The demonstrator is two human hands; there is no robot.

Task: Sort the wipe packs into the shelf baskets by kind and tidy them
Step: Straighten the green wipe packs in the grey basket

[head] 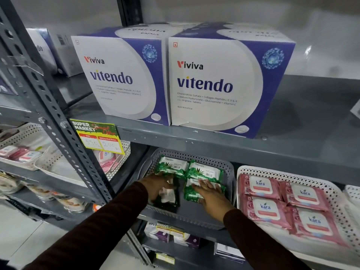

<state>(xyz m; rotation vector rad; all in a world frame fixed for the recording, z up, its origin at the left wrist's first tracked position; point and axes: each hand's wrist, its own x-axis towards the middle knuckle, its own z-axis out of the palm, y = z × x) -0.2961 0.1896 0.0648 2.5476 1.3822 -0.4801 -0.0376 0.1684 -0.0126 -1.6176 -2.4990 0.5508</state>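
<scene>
We have both hands inside the grey basket [229, 172], working among the green wipe packs. Our left hand [155, 186] is curled around one green pack [168, 195] lying face down, fingers over its far edge and the white label side showing just beside the palm. Our right hand [209, 193] lies flat and open on another green pack [191, 192], pressing it down, gripping nothing. Just beyond our fingertips two more green packs [203, 172] sit side by side against the basket's far wall.

These packs look soft and light, with a glossy film wrap that we judge slippery; they will sag if pinched at a corner. Better to take each by its two long edges, or slide it flat under the palm (the right hand's way here).

To the right of our right hand, the white basket [331, 190] holds pink packs [266, 209] in a neat two-by-two block, apparently already sorted. The turned-over pack probably wants flipping face up to match.
</scene>
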